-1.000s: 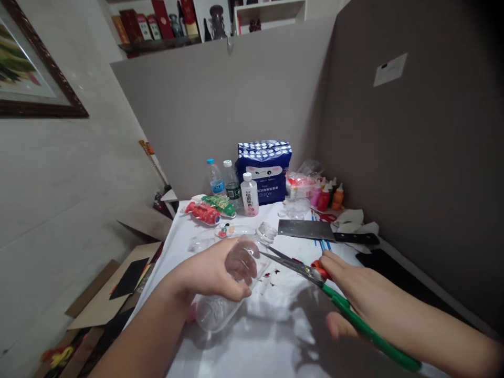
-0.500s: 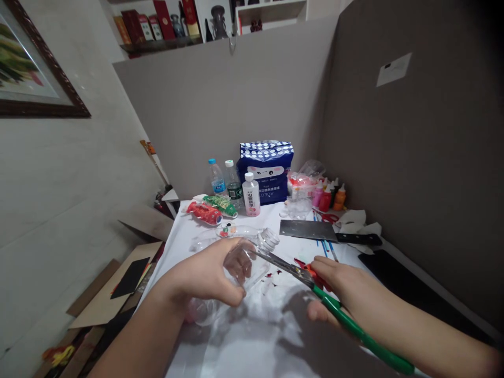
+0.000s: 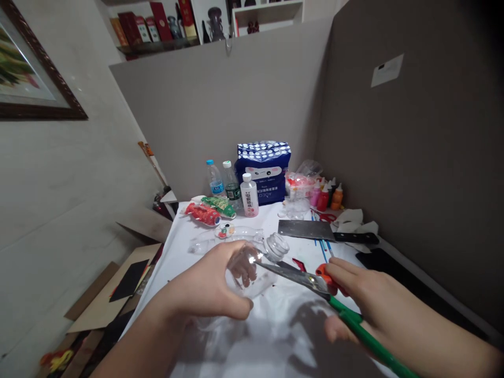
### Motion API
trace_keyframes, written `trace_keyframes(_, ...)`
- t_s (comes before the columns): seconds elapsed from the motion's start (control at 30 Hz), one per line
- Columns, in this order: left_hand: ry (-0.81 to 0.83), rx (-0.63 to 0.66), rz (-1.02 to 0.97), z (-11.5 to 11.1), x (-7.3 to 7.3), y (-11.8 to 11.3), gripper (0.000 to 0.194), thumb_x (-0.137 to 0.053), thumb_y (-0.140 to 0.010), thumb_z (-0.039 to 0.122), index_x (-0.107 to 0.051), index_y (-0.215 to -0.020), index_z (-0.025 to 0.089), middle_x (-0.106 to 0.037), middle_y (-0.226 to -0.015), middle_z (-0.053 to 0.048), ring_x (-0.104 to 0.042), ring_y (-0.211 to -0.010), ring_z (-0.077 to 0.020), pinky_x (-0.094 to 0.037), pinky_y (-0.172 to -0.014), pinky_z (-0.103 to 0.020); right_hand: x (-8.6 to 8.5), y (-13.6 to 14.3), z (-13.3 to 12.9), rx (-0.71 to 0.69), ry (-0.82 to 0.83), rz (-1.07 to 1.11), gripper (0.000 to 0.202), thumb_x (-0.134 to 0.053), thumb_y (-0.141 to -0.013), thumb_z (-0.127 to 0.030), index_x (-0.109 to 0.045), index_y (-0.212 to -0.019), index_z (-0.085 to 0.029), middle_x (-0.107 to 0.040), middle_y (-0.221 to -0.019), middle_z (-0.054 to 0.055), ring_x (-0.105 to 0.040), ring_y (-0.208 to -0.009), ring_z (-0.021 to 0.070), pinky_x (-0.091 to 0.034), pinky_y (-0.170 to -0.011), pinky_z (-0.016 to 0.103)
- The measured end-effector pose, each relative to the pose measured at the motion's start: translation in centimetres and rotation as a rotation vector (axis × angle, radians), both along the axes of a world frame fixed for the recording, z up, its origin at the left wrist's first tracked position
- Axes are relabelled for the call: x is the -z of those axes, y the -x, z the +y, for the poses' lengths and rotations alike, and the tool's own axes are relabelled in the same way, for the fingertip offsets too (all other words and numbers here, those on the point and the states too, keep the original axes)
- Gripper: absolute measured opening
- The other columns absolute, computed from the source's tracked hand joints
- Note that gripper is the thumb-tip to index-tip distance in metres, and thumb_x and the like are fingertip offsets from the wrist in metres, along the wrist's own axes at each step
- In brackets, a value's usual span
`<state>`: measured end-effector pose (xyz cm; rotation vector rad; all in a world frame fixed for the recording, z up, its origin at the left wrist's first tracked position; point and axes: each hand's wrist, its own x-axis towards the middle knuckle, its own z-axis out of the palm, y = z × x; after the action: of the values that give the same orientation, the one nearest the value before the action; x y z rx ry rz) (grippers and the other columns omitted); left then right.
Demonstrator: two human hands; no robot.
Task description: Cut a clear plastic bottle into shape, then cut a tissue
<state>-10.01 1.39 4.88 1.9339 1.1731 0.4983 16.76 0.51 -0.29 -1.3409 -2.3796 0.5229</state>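
**Scissors Meet a Clear Bottle**

The left hand (image 3: 212, 286) is wrapped around a clear plastic bottle (image 3: 252, 265). The fingers curl over the top and the thumb presses from the near side, so the bottle sits tight inside the hand. You can see fingertips right through the plastic. The bottle lies on its side, just above the white table (image 3: 275, 336). Its open neck, with no cap, points up and to the right, away from the palm. It is empty and shiny, with a bright spot of light on it.

The right hand (image 3: 366, 304) is closed around the green handles of a pair of scissors (image 3: 315, 286). There is an orange bit where the blades join. The blades are long and grey, and their tips touch the side of the bottle, just past the left fingers. I cannot tell if the blades are a little open or shut.

A bit farther away, small red scraps (image 3: 298, 262) lie on the table. Behind them rests a big cleaver (image 3: 311, 230) with a black handle. Another clear bottle (image 3: 220, 239) lies flat near the left side, beside red and green painted bottle fish (image 3: 208, 210).

At the back stand three water bottles (image 3: 232, 186), a blue pack of tissues (image 3: 263, 170), and little paint bottles (image 3: 326, 195).
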Motion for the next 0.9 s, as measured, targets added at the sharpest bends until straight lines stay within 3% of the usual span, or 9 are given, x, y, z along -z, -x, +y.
trace_keyframes(0.33,-0.032,0.019,-0.004,-0.6,0.1,-0.5,0.042,-0.067,-0.052,0.005,-0.055,-0.089,0.02,-0.057,-0.083,0.005,-0.052,-0.076,-0.0136,-0.044,-0.065,-0.022,1.0,-0.8,-0.6,-0.025,0.053,0.05,0.037,-0.072,-0.067,-0.051,-0.057,-0.087,-0.025,-0.061,-0.074,0.001,-0.054,-0.063,0.0187,-0.041,-0.056,0.026)
trace_keyframes(0.53,-0.06,-0.066,0.049,-0.5,0.1,-0.6,0.038,-0.066,-0.05,0.005,-0.056,-0.085,0.018,-0.058,-0.086,0.003,-0.053,-0.078,-0.0149,-0.042,-0.066,-0.024,1.0,-0.2,-1.1,0.077,-0.016,0.051,0.039,-0.072,-0.068,-0.048,-0.056,-0.094,-0.023,-0.063,-0.085,0.004,-0.058,-0.071,0.0223,-0.045,-0.062,0.03)
trace_keyframes(0.67,-0.001,-0.081,0.019,-0.5,0.1,-0.8,0.043,-0.068,-0.049,0.006,-0.056,-0.088,0.019,-0.058,-0.083,0.004,-0.053,-0.076,-0.0146,-0.042,-0.066,-0.024,0.1,-0.7,-1.2,0.012,0.141,0.084,0.029,-0.072,-0.069,-0.04,-0.057,-0.088,-0.024,-0.063,-0.076,0.0,-0.057,-0.063,0.0183,-0.042,-0.055,0.026)
trace_keyframes(0.77,0.019,-0.062,0.001,-0.5,0.1,-0.9,0.041,-0.07,-0.05,0.007,-0.056,-0.087,0.019,-0.058,-0.082,0.005,-0.053,-0.077,-0.0144,-0.042,-0.068,-0.024,-0.2,-1.2,-0.8,-0.06,0.207,0.119,0.026,-0.071,-0.07,-0.041,-0.056,-0.081,-0.023,-0.062,-0.071,-0.002,-0.054,-0.061,0.0162,-0.038,-0.052,0.024)
trace_keyframes(0.9,0.01,-0.028,-0.028,-0.1,0.1,-0.7,0.038,-0.071,-0.05,0.007,-0.055,-0.082,0.019,-0.056,-0.079,0.005,-0.052,-0.074,-0.0131,-0.041,-0.066,-0.023,0.7,-0.9,-0.5,-0.038,0.151,0.092,0.033,-0.071,-0.07,-0.048,-0.054,-0.08,-0.023,-0.06,-0.072,-0.001,-0.053,-0.063,0.0172,-0.038,-0.054,0.025)
